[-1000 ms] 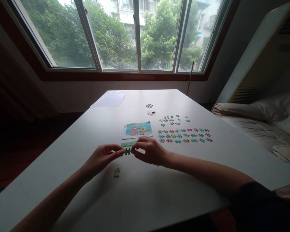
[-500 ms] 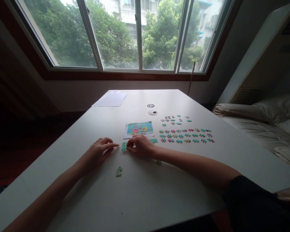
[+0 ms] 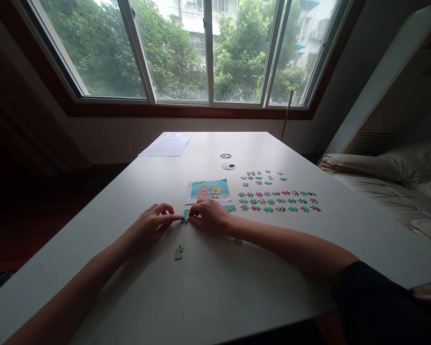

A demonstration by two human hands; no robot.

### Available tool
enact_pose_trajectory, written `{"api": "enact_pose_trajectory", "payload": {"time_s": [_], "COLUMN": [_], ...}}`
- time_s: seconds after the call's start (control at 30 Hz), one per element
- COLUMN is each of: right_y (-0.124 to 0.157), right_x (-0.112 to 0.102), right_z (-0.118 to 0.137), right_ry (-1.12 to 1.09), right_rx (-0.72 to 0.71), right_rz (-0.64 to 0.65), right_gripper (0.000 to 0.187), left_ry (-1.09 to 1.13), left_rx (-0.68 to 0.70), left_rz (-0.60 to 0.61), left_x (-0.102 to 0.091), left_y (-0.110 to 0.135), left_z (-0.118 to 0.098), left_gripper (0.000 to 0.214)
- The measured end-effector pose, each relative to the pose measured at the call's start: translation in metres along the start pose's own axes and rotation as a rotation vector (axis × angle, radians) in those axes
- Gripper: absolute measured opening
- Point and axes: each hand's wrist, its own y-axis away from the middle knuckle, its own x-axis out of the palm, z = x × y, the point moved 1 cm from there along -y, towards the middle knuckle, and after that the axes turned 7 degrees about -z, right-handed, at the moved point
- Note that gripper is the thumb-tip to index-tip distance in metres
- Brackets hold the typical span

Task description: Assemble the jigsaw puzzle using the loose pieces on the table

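Small teal joined puzzle pieces (image 3: pixel 186 214) lie on the table just below the picture card. My left hand (image 3: pixel 153 223) comes in from their left, its index finger stretched out and touching their edge; it holds nothing. On their right side my right hand (image 3: pixel 210 218) is closed in a pinch on a puzzle piece, mostly hidden by the fingers. Another teal strip of puzzle pieces (image 3: pixel 230 208) shows beyond the right hand's knuckles. Nearer to me lies a single greenish edge piece (image 3: pixel 178 253). One more dull green piece (image 3: pixel 238 242) is partly covered by the right forearm.
A cartoon picture card (image 3: pixel 210 189) lies behind my hands. Several rows of loose puzzle pieces (image 3: pixel 280 201) are laid out to the right. Two round discs (image 3: pixel 229 166) and white paper sheets (image 3: pixel 165 146) rest farther back on the white table (image 3: pixel 129 297). A cream sofa (image 3: pixel 366 182) stands at right.
My left hand has moved a little to the right, and its index finger now reaches the teal pieces. The right hand keeps its pinch almost in place. The view has shifted slightly.
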Motion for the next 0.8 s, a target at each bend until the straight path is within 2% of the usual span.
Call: {"api": "enact_pose_trajectory", "payload": {"time_s": [0.23,0.57,0.8], "right_y": [0.003,0.002,0.002], "right_x": [-0.002,-0.004,-0.005], "right_z": [-0.003,-0.008,-0.009], "right_ry": [0.033,0.003,0.02], "right_rx": [-0.043,-0.096,-0.114], "right_rz": [-0.065,-0.018,-0.018], "right_gripper": [0.016,0.018,0.018], "left_ry": [-0.008,-0.193,-0.301], "left_rx": [0.0,0.013,0.052], "left_rz": [0.009,0.077,0.107], "left_x": [-0.002,-0.008,-0.01], "left_y": [0.0,-0.001,-0.002], "left_z": [-0.001,-0.013,-0.016], "left_gripper": [0.038,0.037,0.043]}}
